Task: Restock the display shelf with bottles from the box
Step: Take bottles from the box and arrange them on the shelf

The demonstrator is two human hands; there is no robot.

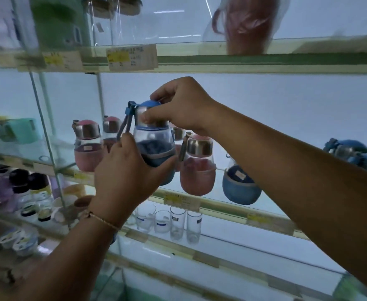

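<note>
L hand (124, 170): fingers curled round lower body of blue bottle (154, 146), thumb by its strap. R hand (182, 105): fingers pinch the bottle's cap from above. Bottle upright, at front of mid glass shelf (223, 208); base hidden by hand, can't tell if it touches. On that shelf: 3 pink bottles (196, 166) plain to see, 3 more blue bottles (241, 187) to the R. Shelf below: 4 clear glasses (177, 222). Price tags (181, 200) on shelf edges, lit white back panel (286, 105).
</note>
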